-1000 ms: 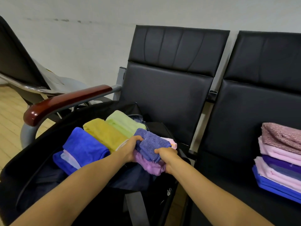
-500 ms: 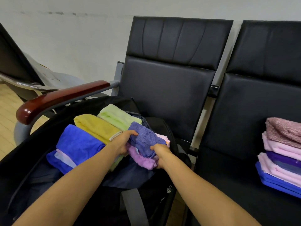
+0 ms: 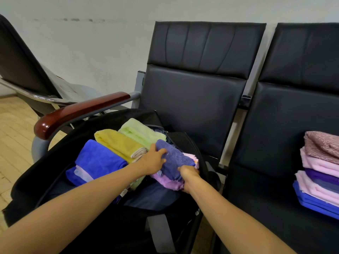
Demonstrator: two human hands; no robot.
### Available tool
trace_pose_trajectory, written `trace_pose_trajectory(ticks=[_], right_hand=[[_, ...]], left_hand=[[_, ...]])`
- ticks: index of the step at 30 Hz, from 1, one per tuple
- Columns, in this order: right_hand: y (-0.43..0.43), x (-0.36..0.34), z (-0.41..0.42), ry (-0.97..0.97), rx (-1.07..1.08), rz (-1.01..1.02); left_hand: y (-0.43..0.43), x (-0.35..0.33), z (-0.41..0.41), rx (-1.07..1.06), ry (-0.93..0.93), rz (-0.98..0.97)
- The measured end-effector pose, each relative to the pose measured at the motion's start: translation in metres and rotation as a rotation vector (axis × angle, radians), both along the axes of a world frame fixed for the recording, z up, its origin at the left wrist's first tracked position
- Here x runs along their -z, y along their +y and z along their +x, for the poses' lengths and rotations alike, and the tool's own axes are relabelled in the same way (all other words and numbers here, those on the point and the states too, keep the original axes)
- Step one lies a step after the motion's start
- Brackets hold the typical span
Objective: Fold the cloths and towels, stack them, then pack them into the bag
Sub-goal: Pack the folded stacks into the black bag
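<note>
Where the left hand (image 3: 153, 160) meets the purple towel (image 3: 174, 158), its fingers (image 3: 162, 150) curl over the towel's left edge, thumb up. The right hand (image 3: 189, 176) grips the near end of the same bundle, knuckles up, fingertips tucked under and hidden.

Purple towel: folded, textured pile, dusky blue-purple. It lies on top of a lilac towel (image 3: 166, 181) whose edge sticks out below, toward the camera. A pale pink towel (image 3: 190, 155) peeks out at the far right side.

The bundle sits inside the open bag (image 3: 36, 173), at the right end of a row. To its left lie a green towel (image 3: 139, 132), a yellow towel (image 3: 117, 143) with a beige hem showing, and a blue towel (image 3: 97, 158) with a light strip under it. All three are folded and lie slantwise side by side.

The bag is black and soft, with a dark blue lining and a grey strap (image 3: 159, 233) at the near side. It rests on a black chair (image 3: 198, 92) with a reddish-brown armrest (image 3: 82, 110) at its left.

On the next seat (image 3: 266, 189) to the right, well apart from the bag, is a stack of folded towels (image 3: 321, 173): a fuzzy mauve one on top, pinks and purple in the middle, blue at the bottom. Wood floor (image 3: 14, 129) at left, pale wall (image 3: 100, 52) behind.
</note>
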State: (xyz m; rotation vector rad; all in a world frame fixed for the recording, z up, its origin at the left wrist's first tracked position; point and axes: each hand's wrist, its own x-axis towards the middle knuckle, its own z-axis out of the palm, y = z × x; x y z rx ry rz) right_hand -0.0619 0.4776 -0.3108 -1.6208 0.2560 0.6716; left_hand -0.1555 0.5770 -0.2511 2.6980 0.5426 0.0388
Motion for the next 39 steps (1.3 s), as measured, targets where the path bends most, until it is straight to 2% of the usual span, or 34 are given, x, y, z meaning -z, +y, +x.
trace_pose_trajectory(ticks=[4, 9, 10, 11, 13, 14, 16, 18, 20, 22, 24, 26, 28, 30, 36, 39], right_hand=[[-0.013, -0.016, -0.012, -0.009, -0.083, 0.025], [-0.034, -0.05, -0.034, -0.068, -0.327, -0.046], [-0.039, -0.061, -0.041, -0.154, -0.415, -0.127], [-0.043, -0.07, -0.043, -0.325, -0.531, -0.295], [-0.05, -0.093, -0.05, -0.863, -0.688, -0.781], [-0.05, -0.105, -0.051, -1.098, -0.718, -0.884], [-0.038, -0.112, -0.045, -1.274, -0.803, -0.835], [-0.02, -0.108, -0.037, -1.244, -0.946, -0.79], [-0.004, -0.098, -0.03, -1.175, -1.061, -0.874], [0.012, -0.095, -0.026, -1.173, -1.048, -0.96], [0.03, -0.094, -0.024, -1.239, -0.971, -0.958], [0.052, -0.092, -0.022, -1.309, -0.934, -0.833], [0.073, -0.087, -0.024, -1.289, -0.967, -0.651], [0.093, -0.084, -0.025, -1.207, -1.018, -0.576], [0.123, -0.065, -0.026, -1.058, -1.184, -0.618], [0.127, -0.049, -0.029, -1.056, -1.207, -0.703]], left_hand=[[0.0, 0.016, 0.008, -0.005, 0.101, -0.103], [0.002, 0.025, 0.018, -0.04, 0.109, -0.075], [0.003, 0.024, 0.018, -0.052, 0.098, -0.093], [0.006, 0.023, 0.019, -0.06, 0.082, -0.115], [0.008, 0.018, 0.018, -0.055, 0.085, -0.153], [0.009, 0.014, 0.019, -0.052, 0.096, -0.165], [0.009, 0.004, 0.017, -0.049, 0.129, -0.177], [0.016, -0.009, 0.012, -0.022, 0.157, -0.224], [0.032, -0.024, 0.006, -0.01, 0.148, -0.293], [0.055, -0.041, 0.003, -0.114, -0.027, -0.352], [0.081, -0.054, -0.001, -0.26, -0.275, -0.233], [0.108, -0.058, -0.007, -0.356, -0.378, 0.028], [0.136, -0.05, -0.015, -0.399, -0.338, 0.159], [0.158, -0.037, -0.021, -0.44, -0.286, 0.228], [0.191, -0.014, -0.017, -0.514, -0.247, 0.354], [0.194, -0.008, -0.01, -0.504, -0.222, 0.511]])
